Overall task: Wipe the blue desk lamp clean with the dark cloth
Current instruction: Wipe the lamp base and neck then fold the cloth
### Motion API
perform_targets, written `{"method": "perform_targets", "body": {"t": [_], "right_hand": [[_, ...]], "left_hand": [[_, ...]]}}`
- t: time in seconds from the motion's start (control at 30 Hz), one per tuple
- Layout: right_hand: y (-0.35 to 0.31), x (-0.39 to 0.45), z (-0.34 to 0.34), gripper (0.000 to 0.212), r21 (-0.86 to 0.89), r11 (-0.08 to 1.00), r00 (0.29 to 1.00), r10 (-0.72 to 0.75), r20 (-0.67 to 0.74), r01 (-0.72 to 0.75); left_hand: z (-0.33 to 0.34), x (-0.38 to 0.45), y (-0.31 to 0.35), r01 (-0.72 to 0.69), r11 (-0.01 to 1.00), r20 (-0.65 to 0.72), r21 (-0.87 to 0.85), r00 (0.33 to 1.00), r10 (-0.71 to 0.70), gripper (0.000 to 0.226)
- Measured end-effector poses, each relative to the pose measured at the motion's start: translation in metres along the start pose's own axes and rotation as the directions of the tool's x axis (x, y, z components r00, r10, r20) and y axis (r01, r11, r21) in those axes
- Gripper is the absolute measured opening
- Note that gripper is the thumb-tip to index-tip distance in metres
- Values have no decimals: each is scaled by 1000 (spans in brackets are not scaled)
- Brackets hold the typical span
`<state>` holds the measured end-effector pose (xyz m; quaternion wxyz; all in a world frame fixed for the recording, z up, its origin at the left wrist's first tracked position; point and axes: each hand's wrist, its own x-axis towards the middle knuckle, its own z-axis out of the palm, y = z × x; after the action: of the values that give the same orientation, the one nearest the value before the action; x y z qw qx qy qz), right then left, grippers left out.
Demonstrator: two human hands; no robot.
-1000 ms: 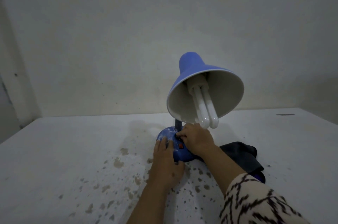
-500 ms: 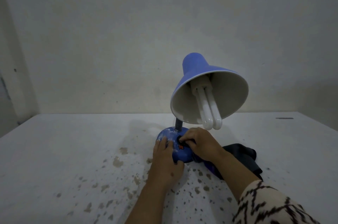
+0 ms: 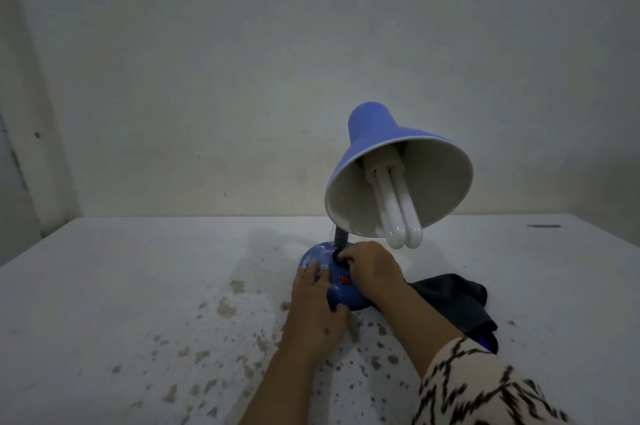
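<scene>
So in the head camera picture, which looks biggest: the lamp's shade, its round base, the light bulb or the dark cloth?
Largest to smallest, as they look:
1. Lamp shade
2. Dark cloth and round base: unsure, since hands and an arm hide part of each
3. Light bulb, partly tucked inside the shade

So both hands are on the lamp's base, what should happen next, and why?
Probably the right hand should reach for the dark cloth: it lies unheld on the table beside the lamp base, which shows whitish smudges, while the left hand steadies it.
</scene>
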<state>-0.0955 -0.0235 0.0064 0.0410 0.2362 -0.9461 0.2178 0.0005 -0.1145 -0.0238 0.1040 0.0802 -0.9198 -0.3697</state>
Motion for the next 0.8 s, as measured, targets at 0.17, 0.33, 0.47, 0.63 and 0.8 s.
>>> {"method": "perform_targets", "body": {"t": [0.17, 0.33, 0.47, 0.63, 0.8], "right_hand": [[10, -29, -23, 29, 37, 986, 987, -162, 2, 162], [21, -56, -27, 27, 90, 973, 975, -202, -97, 211], [2, -68, -14, 29, 12, 937, 937, -348, -28, 348], [-9, -71, -8, 31, 1, 934, 934, -356, 8, 356], [12, -73, -27, 32, -13, 976, 973, -217, -79, 216]], "left_hand": [[-1, 1, -2, -15, 1000, -23, -2, 1000, 15, 65], [1, 2, -2, -15, 1000, -18, -1, 1000, 15, 67], [-1, 1, 0, -4, 999, -10, -38, 1000, 3, 66], [-7, -3, 1, 13, 992, -13, -124, 1000, -15, 63], [-4, 0, 1, 19, 995, -34, -96, 999, -23, 63]]}}
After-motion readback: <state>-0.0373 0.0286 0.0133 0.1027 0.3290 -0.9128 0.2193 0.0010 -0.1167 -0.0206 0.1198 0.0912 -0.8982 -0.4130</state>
